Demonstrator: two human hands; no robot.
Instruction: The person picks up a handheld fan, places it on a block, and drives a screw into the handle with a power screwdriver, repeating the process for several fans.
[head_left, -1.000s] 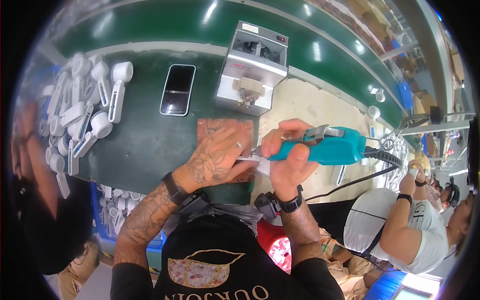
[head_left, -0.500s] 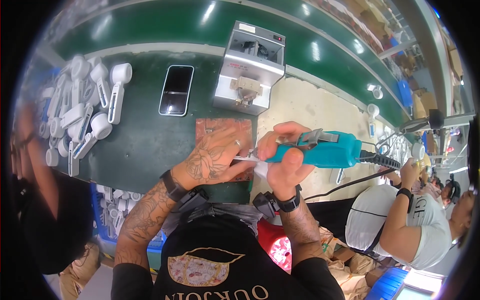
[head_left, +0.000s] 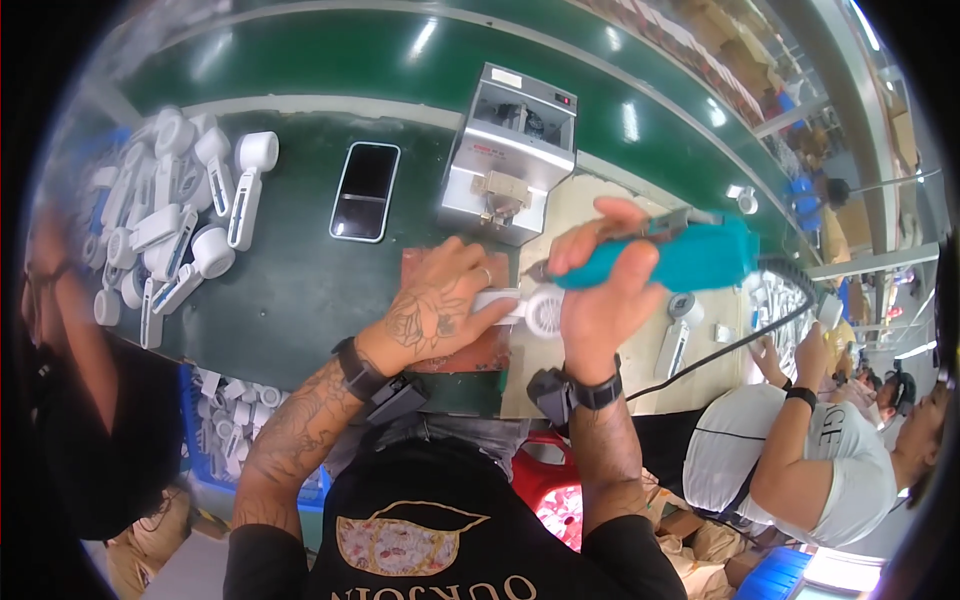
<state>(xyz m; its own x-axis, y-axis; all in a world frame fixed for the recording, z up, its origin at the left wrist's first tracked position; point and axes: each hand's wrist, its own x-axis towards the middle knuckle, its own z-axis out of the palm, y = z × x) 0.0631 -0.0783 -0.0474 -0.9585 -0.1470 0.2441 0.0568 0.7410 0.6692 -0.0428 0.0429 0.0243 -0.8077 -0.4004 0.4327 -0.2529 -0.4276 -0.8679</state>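
Observation:
My left hand (head_left: 432,308) is closed around the handle of a white handheld fan (head_left: 545,311), pinning it over a reddish-brown mat (head_left: 465,358). The fan's round grille points right, out past my fingers. In my right hand (head_left: 612,305) is a teal electric screwdriver (head_left: 695,258), gripped with its tip pointing left. That tip is raised just above the fan head and apart from it. Behind both hands stands a grey screw feeder (head_left: 505,160).
Many white fans (head_left: 170,220) are heaped at the left, beyond a phone (head_left: 365,192). Another white fan (head_left: 680,330) lies to the right, close to the screwdriver's black cable (head_left: 715,355). A blue crate (head_left: 205,440) of white parts sits below the table edge. Co-workers (head_left: 830,440) flank me.
My right hand has lifted the screwdriver up and right, off the fan. The fan's round grille now shows beside my left hand, which still holds it.

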